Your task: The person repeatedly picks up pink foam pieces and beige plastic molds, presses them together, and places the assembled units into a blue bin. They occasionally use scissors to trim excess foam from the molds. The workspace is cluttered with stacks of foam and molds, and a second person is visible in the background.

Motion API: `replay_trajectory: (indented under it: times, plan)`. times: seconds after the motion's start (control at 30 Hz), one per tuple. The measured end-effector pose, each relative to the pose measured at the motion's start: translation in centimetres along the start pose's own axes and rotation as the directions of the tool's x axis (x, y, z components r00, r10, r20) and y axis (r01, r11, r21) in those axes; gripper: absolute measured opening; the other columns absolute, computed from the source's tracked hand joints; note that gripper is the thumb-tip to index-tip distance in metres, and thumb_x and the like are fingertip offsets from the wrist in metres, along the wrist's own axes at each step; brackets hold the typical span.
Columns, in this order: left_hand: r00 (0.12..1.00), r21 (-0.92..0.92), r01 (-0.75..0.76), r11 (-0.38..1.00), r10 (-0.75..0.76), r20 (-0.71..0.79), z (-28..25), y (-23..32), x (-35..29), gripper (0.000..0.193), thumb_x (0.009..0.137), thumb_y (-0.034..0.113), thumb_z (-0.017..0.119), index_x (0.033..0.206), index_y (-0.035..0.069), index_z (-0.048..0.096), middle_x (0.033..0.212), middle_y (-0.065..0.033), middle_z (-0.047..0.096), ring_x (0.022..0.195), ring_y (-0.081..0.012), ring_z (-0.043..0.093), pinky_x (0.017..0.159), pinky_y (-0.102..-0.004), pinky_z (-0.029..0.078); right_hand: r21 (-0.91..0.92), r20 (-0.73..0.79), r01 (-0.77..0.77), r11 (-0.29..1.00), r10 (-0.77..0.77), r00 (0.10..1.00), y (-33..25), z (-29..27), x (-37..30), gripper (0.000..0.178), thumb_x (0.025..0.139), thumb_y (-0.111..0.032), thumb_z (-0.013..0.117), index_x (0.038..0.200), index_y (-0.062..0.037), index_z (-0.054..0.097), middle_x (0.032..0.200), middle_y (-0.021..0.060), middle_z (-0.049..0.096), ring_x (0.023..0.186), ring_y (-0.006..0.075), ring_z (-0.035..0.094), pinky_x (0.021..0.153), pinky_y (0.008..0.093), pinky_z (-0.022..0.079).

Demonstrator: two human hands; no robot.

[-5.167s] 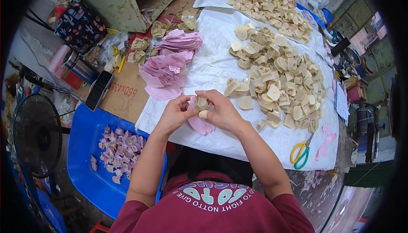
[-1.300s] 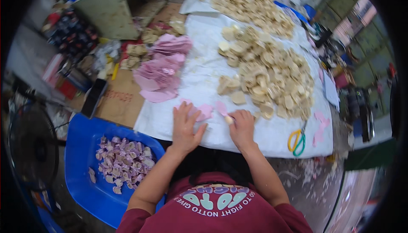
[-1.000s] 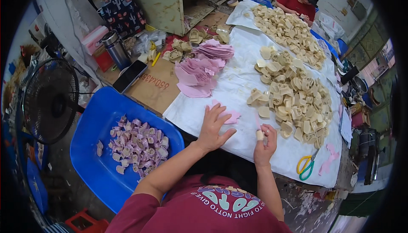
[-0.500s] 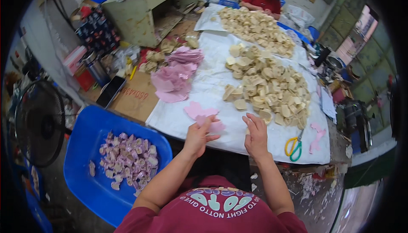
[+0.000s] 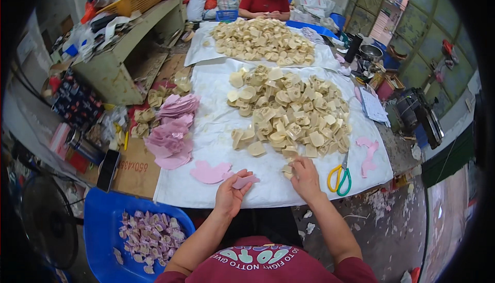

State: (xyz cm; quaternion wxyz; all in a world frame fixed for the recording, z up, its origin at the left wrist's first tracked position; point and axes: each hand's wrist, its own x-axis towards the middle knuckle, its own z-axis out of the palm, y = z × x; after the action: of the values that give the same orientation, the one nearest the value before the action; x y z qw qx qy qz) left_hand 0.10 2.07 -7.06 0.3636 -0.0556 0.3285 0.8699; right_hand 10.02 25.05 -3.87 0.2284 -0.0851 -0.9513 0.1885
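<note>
My left hand [image 5: 230, 196], palm partly up, holds a small thin pink sheet piece [image 5: 244, 181] near the table's front edge. A larger cut pink sheet [image 5: 210, 171] lies flat on the white cloth just beyond it. My right hand [image 5: 308, 181] has its fingers closed around a small cream-coloured moulded piece [image 5: 287, 171], partly hidden by the fingers. Beyond that hand spreads a big heap of similar cream pieces [image 5: 289, 110]. Scissors [image 5: 339, 175] with one yellow and one green handle lie right of my right hand.
Stacked pink sheets [image 5: 172, 131] lie at the table's left. A blue tub [image 5: 98, 231] below holds several pink-wrapped pieces. A phone [image 5: 108, 170] rests on cardboard. Across the table a person [image 5: 264, 0] sits behind another cream heap [image 5: 263, 40]. A pink scrap [image 5: 368, 155] lies at right.
The view has tilted up and turned right. My left hand now has the pink piece lifted in its fingers. My right hand's fingers have closed on a cream piece near the heap's front.
</note>
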Motion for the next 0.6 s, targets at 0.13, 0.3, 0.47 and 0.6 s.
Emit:
replay_trajectory:
  times: [0.13, 0.3, 0.47, 0.6]
  plan:
    - [0.998, -0.002, 0.069, 0.998, -0.069, 0.005, 1.1, -0.4, 0.8, 0.042, 0.099, 0.022, 0.047, 0.129, -0.008, 0.046, 0.126, -0.0194, 0.056, 0.117, -0.0289, 0.057, 0.09, -0.0394, 0.055, 0.81, 0.026, -0.302, 0.503, 0.483, 0.875, -0.3, 4.0, -3.1, 0.032, 0.083, -0.002, 0.065, 0.114, 0.0012, 0.062, 0.107, 0.0097, 0.065, 0.094, 0.0197, 0.064, 0.082, 0.0312, 0.052]
    - [0.995, 0.092, 0.01, 0.996, 0.0, -0.098, 2.3, 0.3, 0.4, 0.041, 0.099, 0.019, 0.049, 0.131, -0.006, 0.044, 0.126, -0.0167, 0.054, 0.116, -0.028, 0.057, 0.087, -0.0433, 0.056, 0.839, 0.307, -0.486, 0.243, 0.526, 0.793, -1.8, 1.7, -1.5, 0.03, 0.09, -0.003, 0.058, 0.119, 0.0041, 0.061, 0.105, 0.0111, 0.067, 0.09, 0.0174, 0.066, 0.079, 0.0318, 0.056]
    - [0.984, 0.048, -0.127, 0.991, 0.132, -0.12, 2.8, -0.1, 0.6, 0.031, 0.098, 0.016, 0.051, 0.123, -0.002, 0.049, 0.124, -0.0148, 0.057, 0.117, -0.0291, 0.057, 0.091, -0.0414, 0.055, 0.81, 0.389, -0.55, 0.201, 0.517, 0.762, 1.0, 2.0, -2.4, 0.029, 0.091, -0.001, 0.057, 0.119, 0.004, 0.061, 0.104, 0.011, 0.067, 0.092, 0.0165, 0.065, 0.078, 0.03, 0.056]
    - [0.985, -0.002, -0.16, 0.987, 0.159, -0.064, 4.3, 0.8, -1.4, 0.034, 0.098, 0.018, 0.053, 0.124, -0.003, 0.049, 0.124, -0.0164, 0.057, 0.117, -0.0285, 0.057, 0.093, -0.0396, 0.054, 0.872, 0.358, -0.455, 0.179, 0.4, 0.844, -2.5, -0.4, -2.0, 0.035, 0.086, 0.003, 0.06, 0.121, 0.0038, 0.058, 0.112, 0.0104, 0.066, 0.098, 0.018, 0.065, 0.083, 0.0307, 0.055]
